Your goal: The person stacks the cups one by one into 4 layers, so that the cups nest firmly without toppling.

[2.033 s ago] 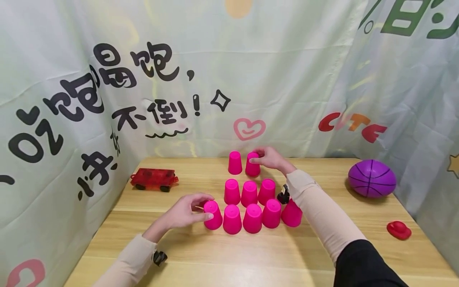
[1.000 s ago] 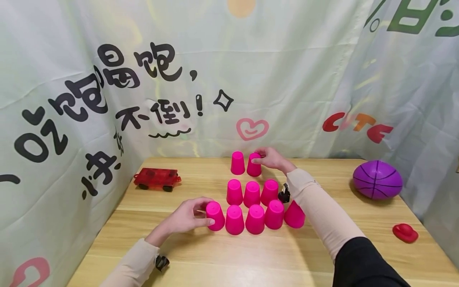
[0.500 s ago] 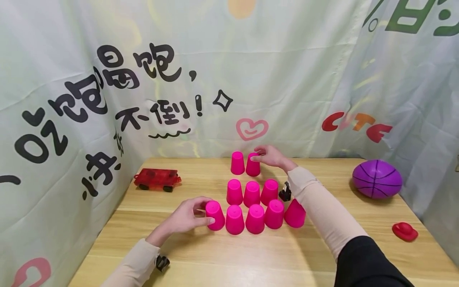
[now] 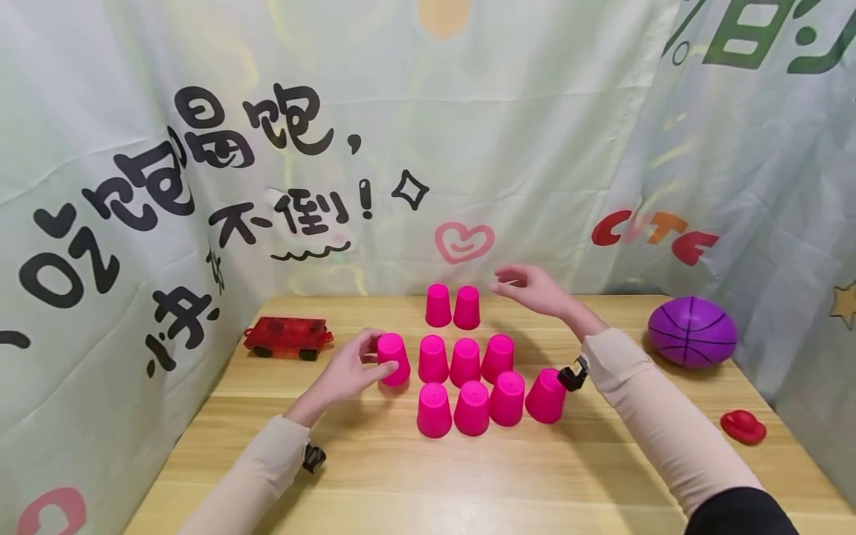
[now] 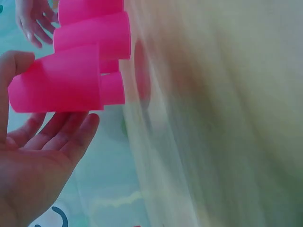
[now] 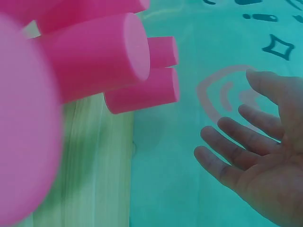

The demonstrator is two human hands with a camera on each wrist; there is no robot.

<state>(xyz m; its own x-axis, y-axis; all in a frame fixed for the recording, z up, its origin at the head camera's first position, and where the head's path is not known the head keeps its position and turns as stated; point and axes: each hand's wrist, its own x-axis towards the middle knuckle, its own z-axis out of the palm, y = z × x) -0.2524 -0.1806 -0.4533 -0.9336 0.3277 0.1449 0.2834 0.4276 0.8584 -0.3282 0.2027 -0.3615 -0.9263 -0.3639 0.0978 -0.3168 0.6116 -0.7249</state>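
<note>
My left hand (image 4: 351,368) holds a pink cup (image 4: 393,360) upside down, thumb on the near side and fingers on the far side. In the left wrist view that cup (image 5: 57,82) is raised off the table. Just right of it stands a middle row of three upside-down pink cups (image 4: 465,362). The front row has several more, with a front cup (image 4: 434,410) at its left end. Two others, including a back right cup (image 4: 467,308), stand at the rear. My right hand (image 4: 538,290) hovers right of that pair, fingers spread and holding nothing, as the right wrist view (image 6: 255,151) confirms.
A red translucent toy wagon (image 4: 289,338) stands at the table's back left. On the right lie a purple ball (image 4: 693,332) and a small red hat (image 4: 744,427). A printed curtain (image 4: 535,148) hangs along the wooden table's (image 4: 468,490) back and sides.
The left hand has lifted the front row's leftmost cup and carried it away from me, beside the middle row. My right hand has let go of the back right cup and drawn off rightward.
</note>
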